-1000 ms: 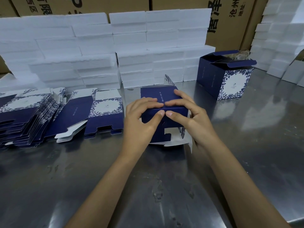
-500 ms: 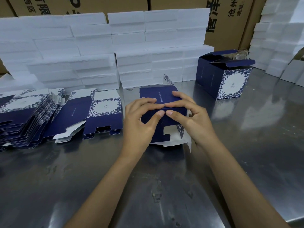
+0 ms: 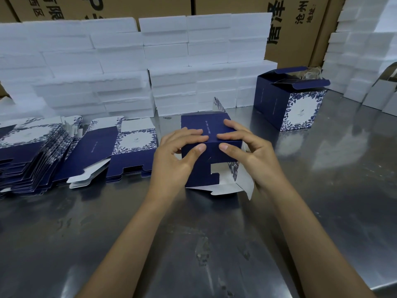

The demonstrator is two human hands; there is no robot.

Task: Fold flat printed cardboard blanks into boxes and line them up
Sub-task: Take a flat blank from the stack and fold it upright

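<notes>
Both your hands, left (image 3: 176,155) and right (image 3: 247,151), are gripping the half-folded navy box (image 3: 204,164), thumbs pressing its near face, while it is sitting on the steel table (image 3: 193,244) beside the flat blanks (image 3: 32,151).
</notes>
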